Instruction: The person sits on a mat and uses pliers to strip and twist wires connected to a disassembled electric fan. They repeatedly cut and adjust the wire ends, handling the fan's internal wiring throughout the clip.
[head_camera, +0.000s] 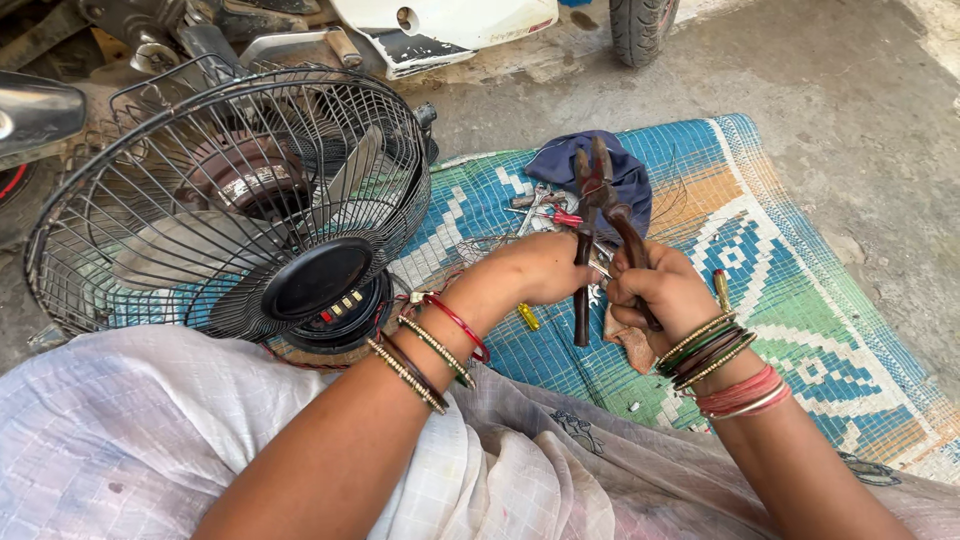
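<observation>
Rusty pliers (597, 195) point away from me, jaws up, over a woven mat. My left hand (545, 268) grips one handle and my right hand (665, 292) grips the other, so the handles are spread apart. Both wrists wear several bangles. Under the pliers lie small tools, among them a red-handled one (566, 217), and thin wires. A black table fan (235, 200) with a wire cage stands tilted to the left of my left forearm.
A dark blue cloth (628, 175) lies on the blue-green patterned mat (790, 290) beyond the pliers. A small yellow piece (528, 317) rests under my left wrist. A scooter body (450, 25) and tyre (640, 28) stand on the concrete at the back.
</observation>
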